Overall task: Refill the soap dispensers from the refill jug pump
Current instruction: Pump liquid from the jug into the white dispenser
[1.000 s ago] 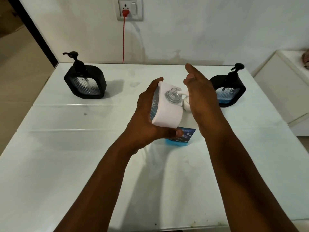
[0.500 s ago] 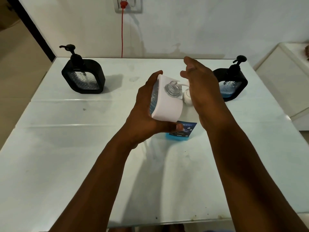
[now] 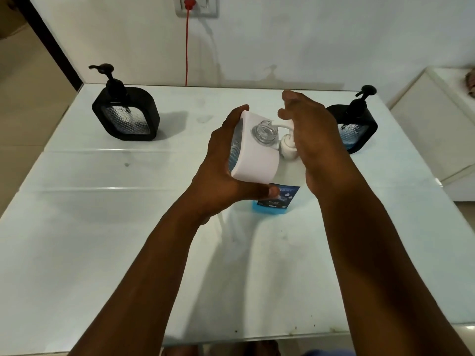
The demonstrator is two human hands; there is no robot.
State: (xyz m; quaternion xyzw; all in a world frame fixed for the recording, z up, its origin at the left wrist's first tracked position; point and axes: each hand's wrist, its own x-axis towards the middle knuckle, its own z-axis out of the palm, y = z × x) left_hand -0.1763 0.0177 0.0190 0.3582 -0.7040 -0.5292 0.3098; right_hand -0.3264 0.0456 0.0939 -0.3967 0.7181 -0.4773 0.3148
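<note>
While the left hand (image 3: 221, 173) grips a tilted white rectangular plastic soap dispenser (image 3: 253, 155), the right hand (image 3: 312, 140) presses relaxed fingers on the blue refill jug's (image 3: 276, 201) white pump (image 3: 288, 146).

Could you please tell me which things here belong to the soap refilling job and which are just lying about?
In use: white dispenser held by left hand; refill jug pump under right hand; black dispensers.
Lying about: red cord; wall socket.
</note>
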